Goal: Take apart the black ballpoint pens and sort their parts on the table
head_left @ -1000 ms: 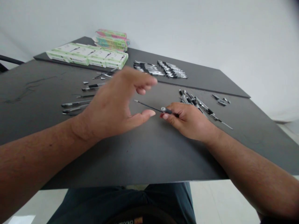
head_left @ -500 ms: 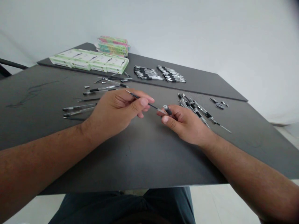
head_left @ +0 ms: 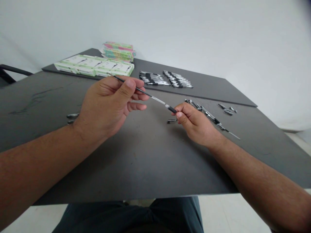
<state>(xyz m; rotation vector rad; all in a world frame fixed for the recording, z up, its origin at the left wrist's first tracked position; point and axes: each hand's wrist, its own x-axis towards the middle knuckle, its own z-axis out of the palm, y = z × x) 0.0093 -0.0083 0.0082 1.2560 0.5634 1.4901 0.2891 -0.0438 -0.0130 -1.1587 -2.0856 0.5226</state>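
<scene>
My left hand pinches a thin dark pen refill between thumb and fingers, its other fingers loosely spread. The refill's clear tail slopes down to the right. My right hand grips a pen barrel by its black rubber grip, its open end pointing up at the refill. The two ends are very close; whether they touch I cannot tell. Beside my right fingertips is a small clear-and-black piece, partly hidden by the hand. Most of the barrel is covered by my right hand.
Loose pens lie behind my right hand, with small pen parts farther right. Two rows of pens rest on the raised board. Green-white boxes and colourful packets stand at the back left.
My left hand has moved left and up with the refill. My right hand has turned the barrel so its open end faces the refill's tail. The small clear-and-black piece now shows beside my right fingers.
</scene>
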